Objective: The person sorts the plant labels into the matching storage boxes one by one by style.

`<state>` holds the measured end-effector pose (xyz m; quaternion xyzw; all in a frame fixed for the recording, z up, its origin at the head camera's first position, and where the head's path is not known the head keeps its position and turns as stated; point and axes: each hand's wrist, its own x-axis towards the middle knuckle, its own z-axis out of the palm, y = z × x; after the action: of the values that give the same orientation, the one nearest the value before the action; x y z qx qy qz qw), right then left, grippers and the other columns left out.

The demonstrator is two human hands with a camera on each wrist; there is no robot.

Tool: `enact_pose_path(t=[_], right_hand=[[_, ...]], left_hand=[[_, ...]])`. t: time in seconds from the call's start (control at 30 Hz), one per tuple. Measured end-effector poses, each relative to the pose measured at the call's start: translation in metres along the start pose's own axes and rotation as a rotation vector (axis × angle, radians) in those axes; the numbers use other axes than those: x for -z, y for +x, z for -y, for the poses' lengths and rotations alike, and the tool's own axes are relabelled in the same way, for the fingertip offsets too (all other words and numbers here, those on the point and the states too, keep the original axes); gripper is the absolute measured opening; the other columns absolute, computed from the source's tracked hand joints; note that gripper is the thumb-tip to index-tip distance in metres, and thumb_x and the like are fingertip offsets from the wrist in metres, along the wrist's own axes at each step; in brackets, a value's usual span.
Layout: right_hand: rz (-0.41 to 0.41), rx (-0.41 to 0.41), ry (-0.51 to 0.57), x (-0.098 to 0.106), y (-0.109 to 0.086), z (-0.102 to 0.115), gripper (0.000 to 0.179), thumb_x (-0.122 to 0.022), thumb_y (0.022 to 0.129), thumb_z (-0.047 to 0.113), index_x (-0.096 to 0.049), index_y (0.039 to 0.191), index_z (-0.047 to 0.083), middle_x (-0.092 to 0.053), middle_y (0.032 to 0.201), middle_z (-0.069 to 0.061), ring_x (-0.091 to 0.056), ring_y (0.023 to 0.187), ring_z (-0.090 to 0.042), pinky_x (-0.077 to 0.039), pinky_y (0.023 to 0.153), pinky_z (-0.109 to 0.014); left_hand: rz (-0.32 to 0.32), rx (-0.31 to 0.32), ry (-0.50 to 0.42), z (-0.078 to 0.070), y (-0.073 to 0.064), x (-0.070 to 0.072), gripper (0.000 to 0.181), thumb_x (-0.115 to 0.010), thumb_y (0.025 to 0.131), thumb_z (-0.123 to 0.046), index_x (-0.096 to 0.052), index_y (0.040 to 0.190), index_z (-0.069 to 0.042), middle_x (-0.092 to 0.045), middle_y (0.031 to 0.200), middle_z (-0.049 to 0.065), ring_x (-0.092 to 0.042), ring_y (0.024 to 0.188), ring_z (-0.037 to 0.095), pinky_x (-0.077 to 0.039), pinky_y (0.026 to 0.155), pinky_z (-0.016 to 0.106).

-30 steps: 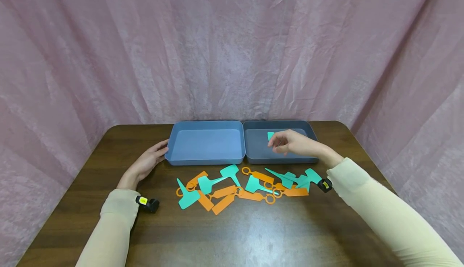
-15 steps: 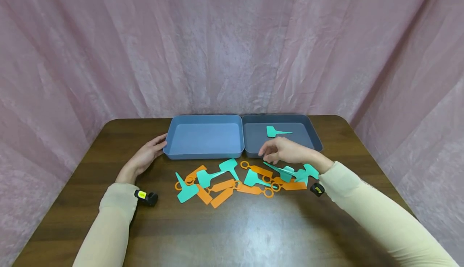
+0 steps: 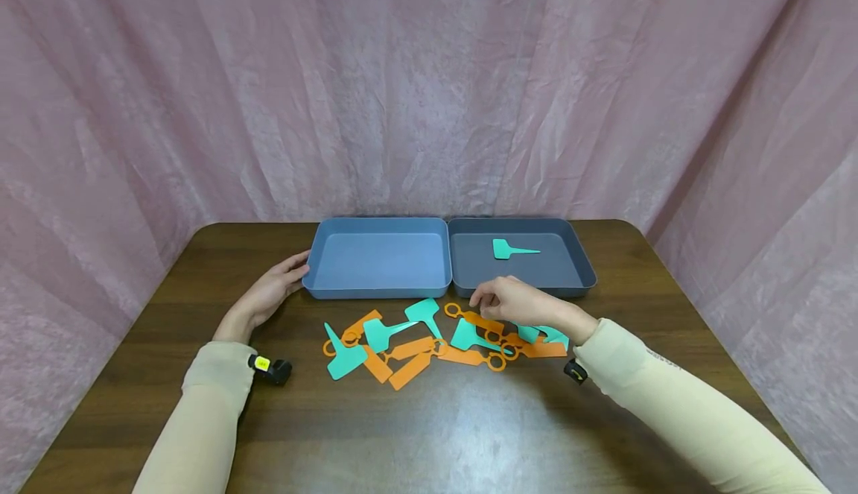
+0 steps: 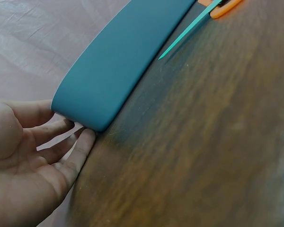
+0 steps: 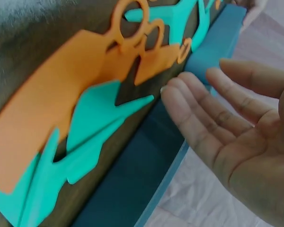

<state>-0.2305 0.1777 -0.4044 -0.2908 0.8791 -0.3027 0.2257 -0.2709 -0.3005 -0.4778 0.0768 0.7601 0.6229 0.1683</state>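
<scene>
My left hand [image 3: 267,294] touches the left end of the blue tray [image 3: 382,259], its fingertips at the wall and lower corner [image 4: 97,113]. My right hand [image 3: 515,302] hovers over the right part of a spread of tags, just in front of the dark grey tray [image 3: 559,267]. Its fingers bend loosely, with nothing between them in the right wrist view. Below it are an orange ring-ended tag [image 3: 484,323] and overlapping green T-shaped plant labels [image 5: 92,113], partly hidden by the hand in the head view. One green plant label [image 3: 501,249] lies inside the dark tray.
More green plant labels [image 3: 347,362] and orange ring-ended tags [image 3: 410,371] lie mixed and overlapping on the brown wooden table [image 3: 375,442], in front of the trays. The two trays stand side by side at its back edge. A pink curtain [image 3: 402,106] hangs behind.
My right hand has moved from over the dark tray toward me, to above the tags, uncovering the green plant label in the tray. My left hand stays at the blue tray.
</scene>
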Motion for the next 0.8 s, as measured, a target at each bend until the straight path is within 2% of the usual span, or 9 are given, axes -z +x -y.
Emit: enact_pose_path(t=[0.07, 0.1, 0.2, 0.3, 0.37, 0.43, 0.57, 0.63, 0.8], right_hand=[[-0.023, -0.014, -0.026, -0.005, 0.001, 0.001, 0.029, -0.051, 0.101, -0.005, -0.07, 0.123, -0.003, -0.065, 0.086, -0.004, -0.038, 0.06, -0.012, -0.038, 0.062, -0.027], [-0.029, -0.02, -0.043, -0.007, 0.001, 0.002, 0.03, -0.05, 0.101, -0.006, -0.07, 0.124, -0.003, -0.061, 0.08, -0.002, -0.033, 0.057, -0.012, -0.034, 0.061, -0.027], [-0.047, -0.046, -0.108, -0.015, 0.002, 0.004, 0.031, -0.052, 0.102, -0.006, -0.07, 0.127, -0.002, -0.057, 0.074, -0.001, -0.032, 0.056, -0.011, -0.034, 0.06, -0.026], [-0.06, -0.078, -0.191, -0.021, 0.003, 0.007, 0.029, -0.06, 0.103, -0.001, -0.069, 0.13, -0.002, -0.049, 0.069, 0.002, -0.038, 0.056, -0.01, -0.039, 0.06, -0.026], [-0.073, -0.104, -0.235, -0.025, 0.005, 0.009, 0.03, -0.064, 0.102, 0.003, -0.068, 0.132, -0.001, -0.057, 0.078, 0.001, -0.048, 0.062, -0.012, -0.046, 0.063, -0.028], [-0.091, -0.121, -0.28, -0.029, 0.006, 0.01, 0.032, -0.068, 0.101, 0.006, -0.068, 0.132, 0.0, -0.066, 0.096, -0.003, -0.058, 0.074, -0.015, -0.052, 0.069, -0.031], [-0.107, -0.123, -0.349, -0.034, 0.006, 0.011, 0.033, -0.072, 0.099, 0.008, -0.069, 0.131, 0.002, -0.067, 0.12, -0.013, -0.063, 0.093, -0.023, -0.055, 0.077, -0.037], [-0.112, -0.117, -0.367, -0.036, 0.006, 0.012, 0.032, -0.073, 0.099, 0.008, -0.07, 0.13, 0.002, -0.067, 0.123, -0.014, -0.062, 0.097, -0.024, -0.055, 0.079, -0.037], [-0.123, -0.105, -0.362, -0.038, 0.005, 0.012, 0.031, -0.073, 0.099, 0.007, -0.07, 0.128, 0.001, -0.066, 0.119, -0.013, -0.061, 0.096, -0.024, -0.054, 0.079, -0.037]], left_hand=[[0.0, 0.0, 0.001, -0.001, -0.001, 0.0, 0.062, -0.037, 0.116, -0.024, -0.009, 0.168, -0.007, -0.014, 0.171, 0.022, -0.02, 0.155, 0.041, -0.016, 0.127, 0.059], [0.001, 0.001, 0.002, -0.001, -0.001, 0.0, 0.062, -0.038, 0.116, -0.025, -0.009, 0.168, -0.007, -0.014, 0.171, 0.022, -0.019, 0.155, 0.041, -0.016, 0.127, 0.059], [0.004, 0.003, 0.001, -0.002, -0.002, 0.0, 0.063, -0.038, 0.116, -0.025, -0.009, 0.168, -0.006, -0.013, 0.171, 0.022, -0.019, 0.156, 0.042, -0.015, 0.127, 0.059], [0.004, -0.001, 0.004, -0.002, -0.002, 0.0, 0.062, -0.037, 0.116, -0.024, -0.009, 0.168, -0.005, -0.013, 0.171, 0.023, -0.018, 0.156, 0.042, -0.015, 0.127, 0.06], [0.002, -0.006, 0.004, -0.001, -0.002, -0.001, 0.062, -0.037, 0.116, -0.023, -0.009, 0.168, -0.005, -0.013, 0.171, 0.023, -0.018, 0.156, 0.042, -0.015, 0.127, 0.059], [0.001, -0.009, 0.003, -0.001, -0.001, -0.001, 0.062, -0.037, 0.116, -0.023, -0.009, 0.168, -0.005, -0.013, 0.171, 0.023, -0.018, 0.156, 0.042, -0.015, 0.127, 0.059], [0.003, -0.008, 0.004, 0.0, -0.002, -0.001, 0.063, -0.038, 0.116, -0.025, -0.009, 0.168, -0.005, -0.012, 0.171, 0.023, -0.017, 0.156, 0.042, -0.015, 0.127, 0.059], [0.004, -0.006, 0.005, 0.0, -0.002, 0.0, 0.064, -0.039, 0.116, -0.026, -0.008, 0.168, -0.005, -0.011, 0.171, 0.023, -0.017, 0.156, 0.042, -0.015, 0.127, 0.059], [0.003, -0.006, 0.003, 0.0, -0.002, 0.0, 0.064, -0.038, 0.116, -0.025, -0.008, 0.168, -0.005, -0.01, 0.171, 0.023, -0.016, 0.156, 0.042, -0.015, 0.127, 0.06]])
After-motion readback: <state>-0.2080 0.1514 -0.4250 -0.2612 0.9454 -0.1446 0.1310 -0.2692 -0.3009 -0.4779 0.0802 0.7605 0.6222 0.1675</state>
